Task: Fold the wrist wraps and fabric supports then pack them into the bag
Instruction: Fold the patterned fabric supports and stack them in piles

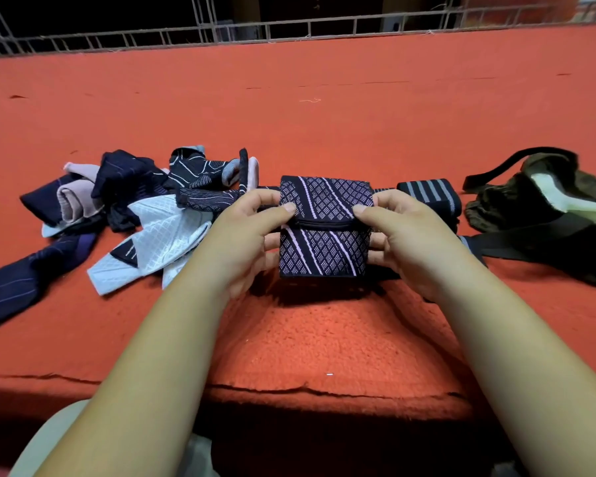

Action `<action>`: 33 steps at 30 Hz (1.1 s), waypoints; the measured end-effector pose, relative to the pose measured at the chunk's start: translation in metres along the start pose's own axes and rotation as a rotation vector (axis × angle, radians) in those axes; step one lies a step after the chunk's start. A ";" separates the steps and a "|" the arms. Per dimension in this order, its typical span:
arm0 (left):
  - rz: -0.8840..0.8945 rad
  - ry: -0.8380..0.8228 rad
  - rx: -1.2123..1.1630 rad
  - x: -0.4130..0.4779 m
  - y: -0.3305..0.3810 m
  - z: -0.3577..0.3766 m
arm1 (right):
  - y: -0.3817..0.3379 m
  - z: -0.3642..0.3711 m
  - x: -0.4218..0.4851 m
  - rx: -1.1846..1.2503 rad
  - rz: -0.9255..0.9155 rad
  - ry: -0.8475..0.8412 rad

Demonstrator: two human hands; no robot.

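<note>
Right, I've got both hands on the folded diamond-patterned support (326, 232), held over the red surface (324, 115), centre and near. My left hand (248, 235) pinches its left edge, thumb on the fold and fingers (272, 241) curled behind; my right hand (406, 239) mirrors that on the right edge. Unfolded wraps (135, 208) are heaped at left. A striped folded wrap (427, 196) sits just beyond my right hand, with the olive bag (547, 201) farther right.
</note>
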State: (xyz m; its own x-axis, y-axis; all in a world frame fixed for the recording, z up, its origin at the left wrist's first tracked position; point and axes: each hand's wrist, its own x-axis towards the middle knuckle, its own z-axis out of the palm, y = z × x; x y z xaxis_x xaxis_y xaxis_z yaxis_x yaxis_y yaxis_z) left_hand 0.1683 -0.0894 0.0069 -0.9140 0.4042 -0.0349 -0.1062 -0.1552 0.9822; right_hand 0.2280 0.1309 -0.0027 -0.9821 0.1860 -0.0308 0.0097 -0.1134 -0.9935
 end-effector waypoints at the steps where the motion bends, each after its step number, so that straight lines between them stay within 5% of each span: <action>1: -0.015 -0.005 -0.020 0.000 0.000 0.001 | 0.000 0.000 0.000 0.025 0.002 0.008; 9: -0.066 0.035 -0.132 0.001 -0.001 0.003 | -0.004 0.003 -0.005 0.136 0.009 0.038; 16: 0.045 0.158 -0.057 0.006 -0.009 0.005 | 0.001 0.004 -0.001 -0.132 -0.175 0.180; 25: 0.200 0.251 0.022 0.007 -0.008 0.006 | 0.008 0.005 -0.002 -0.263 -0.417 0.147; 29: 0.193 0.301 -0.006 0.005 -0.006 0.009 | 0.011 0.006 0.001 -0.111 -0.346 0.162; 33: 0.175 0.175 -0.032 0.003 0.000 0.002 | 0.007 0.007 0.003 0.077 -0.237 0.108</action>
State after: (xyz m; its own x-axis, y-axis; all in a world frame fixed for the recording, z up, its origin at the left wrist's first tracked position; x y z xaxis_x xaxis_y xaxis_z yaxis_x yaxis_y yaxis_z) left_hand 0.1666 -0.0861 0.0077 -0.9731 0.2071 0.1008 0.0495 -0.2391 0.9697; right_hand 0.2237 0.1240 -0.0090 -0.9294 0.3186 0.1865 -0.2369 -0.1274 -0.9631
